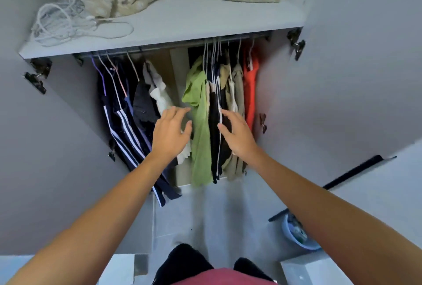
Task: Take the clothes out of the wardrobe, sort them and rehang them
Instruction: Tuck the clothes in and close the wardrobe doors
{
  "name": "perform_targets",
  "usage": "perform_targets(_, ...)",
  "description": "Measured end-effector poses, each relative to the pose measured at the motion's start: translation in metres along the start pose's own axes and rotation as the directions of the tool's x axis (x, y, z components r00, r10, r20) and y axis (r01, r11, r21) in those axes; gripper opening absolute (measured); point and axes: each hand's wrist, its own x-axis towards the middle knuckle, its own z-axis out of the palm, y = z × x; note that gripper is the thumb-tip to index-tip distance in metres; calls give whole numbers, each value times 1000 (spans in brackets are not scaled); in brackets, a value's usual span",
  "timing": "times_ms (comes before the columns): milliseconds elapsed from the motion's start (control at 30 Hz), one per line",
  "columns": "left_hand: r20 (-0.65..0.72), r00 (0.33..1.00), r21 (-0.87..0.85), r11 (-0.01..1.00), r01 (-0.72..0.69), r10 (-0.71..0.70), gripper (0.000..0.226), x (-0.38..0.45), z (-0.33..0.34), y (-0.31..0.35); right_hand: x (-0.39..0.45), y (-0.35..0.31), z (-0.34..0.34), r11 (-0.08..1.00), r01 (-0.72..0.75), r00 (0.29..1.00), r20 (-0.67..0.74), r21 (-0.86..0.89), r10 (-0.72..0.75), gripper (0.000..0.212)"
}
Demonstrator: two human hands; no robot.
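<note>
One green garment hangs from the wardrobe rail between a person's two spread-fingered, empty hands: left hand beside one white garment, right hand before dark clothes. No writing is legible.

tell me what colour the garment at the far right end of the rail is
Bright orange-red garment, at the right end of the rail; seen in the head view.

1. Both forearms are bare, with no sleeves in view.
2. The left hand and right hand wear no gloves, rings or watch.
3. A pinkish-red top shows at the bottom edge.
4. Black legwear, perhaps trousers, shows below.
</note>
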Motion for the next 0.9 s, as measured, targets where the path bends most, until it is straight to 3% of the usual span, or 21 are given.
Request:
perform_targets(233,-12,997,-43,996,-78,77,43,-39,10,115,-103,16,-80,1000,-3,996,-91,8,4,48)
perform_targets(433,-88,922,-54,923,-381,376,43,-38,-19,212,-184,-2,-132,1000,14,973,-232,6,-12,42)
perform_targets(567,-169,794,-22,803,-595,584,49,-33,-38,288,-223,-13,-154,999,36,889,-455,-13,-38,24)
perform_targets(700,-253,623,26,649,-760,740,54,-39,-53,353,-248,-13,-173,997,-5,756,-653,-73,-44,13)
perform_targets(800,-277,482,126,529,-839,831,52,-45,-55,388,-251,-4,-184,993,-96,682,-731,-72,13,32)
perform_targets(900,-243,374,264,432,-862,895,47,-43,-54,409,-244,4,-193,994,-107,695,-712,33,98,58)
